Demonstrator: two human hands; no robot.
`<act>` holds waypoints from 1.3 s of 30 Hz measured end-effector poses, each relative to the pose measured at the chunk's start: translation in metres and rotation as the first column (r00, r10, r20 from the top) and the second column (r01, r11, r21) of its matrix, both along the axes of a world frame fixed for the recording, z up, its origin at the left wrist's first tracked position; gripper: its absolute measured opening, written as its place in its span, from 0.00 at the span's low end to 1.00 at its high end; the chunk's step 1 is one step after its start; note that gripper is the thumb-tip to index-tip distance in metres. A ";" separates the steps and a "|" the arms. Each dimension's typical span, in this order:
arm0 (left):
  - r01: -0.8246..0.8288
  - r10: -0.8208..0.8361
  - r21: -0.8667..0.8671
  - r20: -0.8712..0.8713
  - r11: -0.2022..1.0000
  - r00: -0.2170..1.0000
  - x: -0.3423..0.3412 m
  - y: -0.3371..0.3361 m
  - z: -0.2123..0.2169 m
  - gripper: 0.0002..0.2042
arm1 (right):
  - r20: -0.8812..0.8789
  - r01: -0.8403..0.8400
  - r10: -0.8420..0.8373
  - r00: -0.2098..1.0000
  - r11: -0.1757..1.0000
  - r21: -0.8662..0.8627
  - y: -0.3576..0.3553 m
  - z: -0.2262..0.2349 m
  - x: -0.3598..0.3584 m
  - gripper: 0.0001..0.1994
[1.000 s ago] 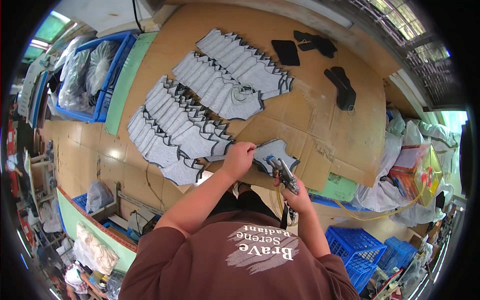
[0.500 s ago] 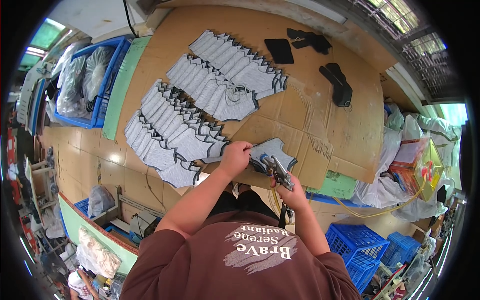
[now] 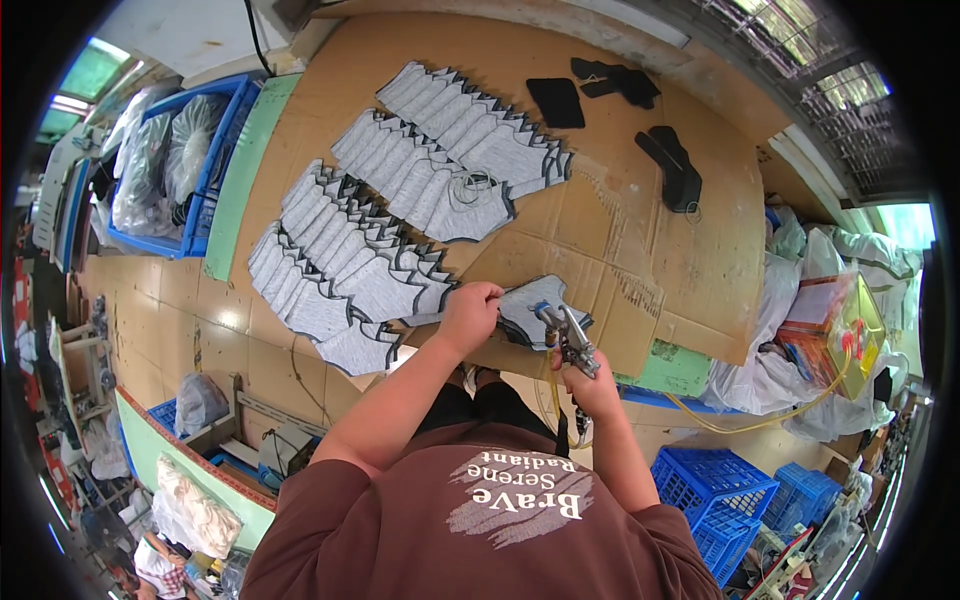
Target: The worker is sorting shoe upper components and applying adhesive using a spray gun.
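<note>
My left hand presses on the edge of a grey fabric piece lying near the front edge of the cardboard-covered table. My right hand grips a metal spray gun, its nozzle pointing at that grey piece. A yellow hose runs from the gun off to the right. Several rows of overlapping grey fabric pieces with dark edges lie spread to the left and beyond my left hand.
Black fabric pieces lie at the far side of the table. A blue crate with bagged goods stands at the left. Blue plastic crates and white bags sit at the right, with a yellow-lidded box.
Both hands stay at the grey piece; the spray gun has shifted slightly over it. The view has tilted a little.
</note>
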State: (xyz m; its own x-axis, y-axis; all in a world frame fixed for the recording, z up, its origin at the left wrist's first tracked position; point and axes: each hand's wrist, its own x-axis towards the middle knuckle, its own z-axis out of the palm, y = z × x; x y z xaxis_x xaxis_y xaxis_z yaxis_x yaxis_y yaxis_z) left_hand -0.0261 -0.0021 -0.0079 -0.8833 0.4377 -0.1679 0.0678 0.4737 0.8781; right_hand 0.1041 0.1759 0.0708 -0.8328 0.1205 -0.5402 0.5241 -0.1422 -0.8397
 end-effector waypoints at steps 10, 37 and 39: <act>-0.022 0.021 0.013 0.031 1.000 0.999 0.000 -0.005 0.004 0.08 | -0.052 0.134 -0.134 0.990 0.991 0.003 0.008 -0.008 0.003 0.15; 0.015 -0.043 -0.086 -0.330 0.996 0.943 0.011 -0.046 0.033 0.14 | -0.034 -0.096 0.096 0.995 0.995 0.016 -0.008 -0.004 -0.002 0.11; 0.077 -0.095 -0.064 -0.362 0.995 0.927 0.013 -0.019 0.028 0.15 | -0.040 -0.088 0.089 0.995 0.996 0.017 -0.010 -0.004 -0.002 0.11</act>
